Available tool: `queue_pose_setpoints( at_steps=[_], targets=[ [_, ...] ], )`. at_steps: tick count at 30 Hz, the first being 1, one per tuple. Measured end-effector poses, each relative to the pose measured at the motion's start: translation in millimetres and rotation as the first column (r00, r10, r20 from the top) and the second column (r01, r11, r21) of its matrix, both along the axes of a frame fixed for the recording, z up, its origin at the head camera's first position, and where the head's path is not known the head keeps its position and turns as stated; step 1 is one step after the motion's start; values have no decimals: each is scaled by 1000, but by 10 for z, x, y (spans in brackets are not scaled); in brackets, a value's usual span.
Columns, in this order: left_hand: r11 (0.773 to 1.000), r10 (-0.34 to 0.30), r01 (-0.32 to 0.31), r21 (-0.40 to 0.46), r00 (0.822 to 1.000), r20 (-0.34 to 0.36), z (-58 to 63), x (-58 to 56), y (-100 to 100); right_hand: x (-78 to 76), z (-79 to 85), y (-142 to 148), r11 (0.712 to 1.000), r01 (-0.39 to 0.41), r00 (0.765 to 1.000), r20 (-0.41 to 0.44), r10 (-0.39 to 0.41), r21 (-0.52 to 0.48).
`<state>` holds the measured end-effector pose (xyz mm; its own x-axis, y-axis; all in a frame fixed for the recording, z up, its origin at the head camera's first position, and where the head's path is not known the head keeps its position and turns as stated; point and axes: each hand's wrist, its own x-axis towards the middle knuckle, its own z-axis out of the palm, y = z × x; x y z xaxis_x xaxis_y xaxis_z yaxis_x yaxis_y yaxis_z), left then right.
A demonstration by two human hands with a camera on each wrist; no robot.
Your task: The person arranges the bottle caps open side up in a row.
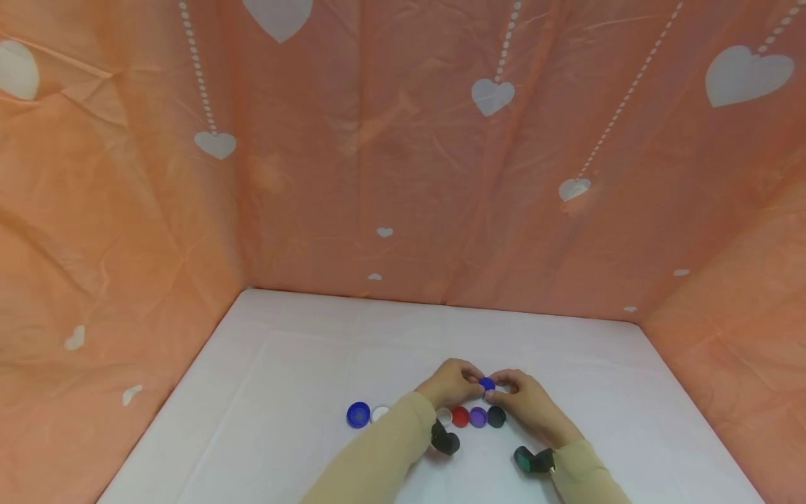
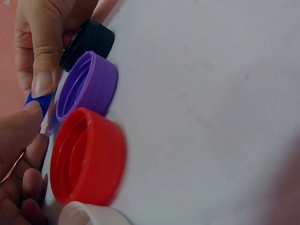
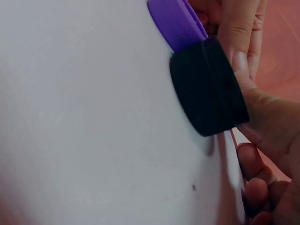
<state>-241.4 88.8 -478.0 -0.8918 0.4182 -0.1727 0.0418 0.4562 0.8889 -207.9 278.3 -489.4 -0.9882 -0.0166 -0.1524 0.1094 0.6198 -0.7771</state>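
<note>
My left hand and right hand meet over the table, both pinching one small blue bottle cap from opposite sides. Only a sliver of that blue cap shows between the thumbs in the left wrist view. Just nearer to me than the hands, a row of caps lies on the table: a black cap, a purple cap, a red cap and a white cap. In the right wrist view the black cap covers part of the fingers.
Farther left in the row lie a larger blue cap and another white cap, partly behind my left sleeve. My left forearm hides the row's middle. A white cloth covers the table; orange curtains with hearts surround it.
</note>
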Motion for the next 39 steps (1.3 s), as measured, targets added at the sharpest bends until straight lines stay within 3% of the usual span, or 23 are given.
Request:
queue_pose_setpoints(
  at_steps=[10,19,24,29,39],
  targets=[
    [1000,-9,9,-27,1000,20,-17,8,-13,7,7,34,997,-31,999,10,32,-66],
    [999,7,-10,52,998,60,45,49,-33,14,28,36,988,-53,998,14,56,-146],
    [994,-11,7,112,999,34,144,108,-89,70,164,8,993,-93,994,-66,89,-75],
    [993,1,0,120,1000,-9,226,197,-115,145,298,4,989,-144,978,-156,137,-29],
    [990,49,-45,131,998,-26,260,341,-151,281,428,-82,988,-117,984,-148,101,-102]
  ],
)
